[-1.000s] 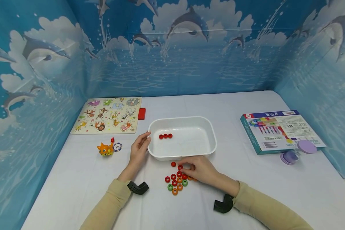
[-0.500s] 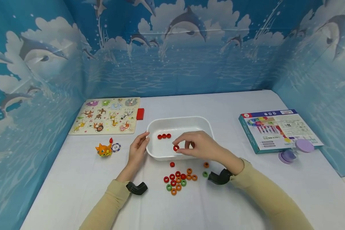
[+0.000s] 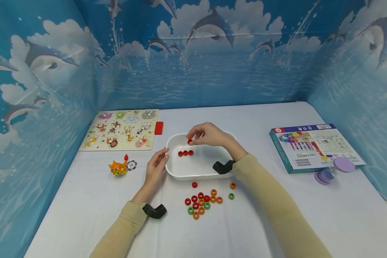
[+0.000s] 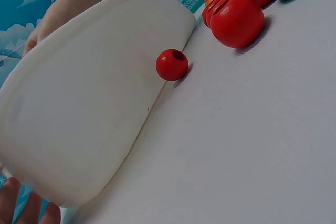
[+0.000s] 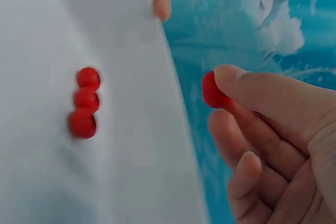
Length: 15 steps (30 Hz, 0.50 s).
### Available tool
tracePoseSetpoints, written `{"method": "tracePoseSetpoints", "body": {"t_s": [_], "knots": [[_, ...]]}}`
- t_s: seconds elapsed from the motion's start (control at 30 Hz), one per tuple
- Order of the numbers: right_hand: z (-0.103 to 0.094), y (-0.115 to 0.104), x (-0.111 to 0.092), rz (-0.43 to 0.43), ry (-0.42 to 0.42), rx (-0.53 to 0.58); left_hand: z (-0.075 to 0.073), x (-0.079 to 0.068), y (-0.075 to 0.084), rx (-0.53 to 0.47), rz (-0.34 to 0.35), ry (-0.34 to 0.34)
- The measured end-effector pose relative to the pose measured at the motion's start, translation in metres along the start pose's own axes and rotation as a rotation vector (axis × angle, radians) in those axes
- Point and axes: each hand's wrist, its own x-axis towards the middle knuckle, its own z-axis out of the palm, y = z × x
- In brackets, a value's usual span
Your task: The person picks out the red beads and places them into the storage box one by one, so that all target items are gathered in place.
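My right hand (image 3: 209,135) pinches a red bead (image 5: 212,90) between thumb and fingertips, over the far part of the white tray (image 3: 206,176). In the right wrist view, the other fingers curl loosely below that bead. Inside the tray, a short row of three red beads (image 3: 185,153) lies left of centre. My left hand (image 3: 156,168) rests its fingertips against the tray's left end. In the left wrist view its fingers (image 4: 29,208) show at the tray's outer corner. A single red bead (image 4: 172,65) lies on the cloth just in front of the tray.
Several red, orange and green beads (image 3: 201,202) lie loose before the tray. An animal puzzle board (image 3: 122,129), an orange cat figure (image 3: 117,167) and a poker chip (image 3: 131,165) are at left. A flat box (image 3: 312,147) and purple lids (image 3: 344,164) are at right.
My right hand has picked a red bead from the loose group and carried it up over the tray to its far side. The left hand has stayed at the tray's left end.
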Motion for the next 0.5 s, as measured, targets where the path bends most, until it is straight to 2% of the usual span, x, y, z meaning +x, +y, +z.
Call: {"method": "tracePoseSetpoints", "body": {"t_s": [0.17,0.5], "knots": [[0.005,0.018,0.009,0.088,-0.068,0.036,0.000,0.001,0.000,0.015,-0.003,-0.006],[0.016,0.032,0.015,0.218,-0.193,-0.104,0.001,0.000,0.000,0.007,0.020,0.003]]}}
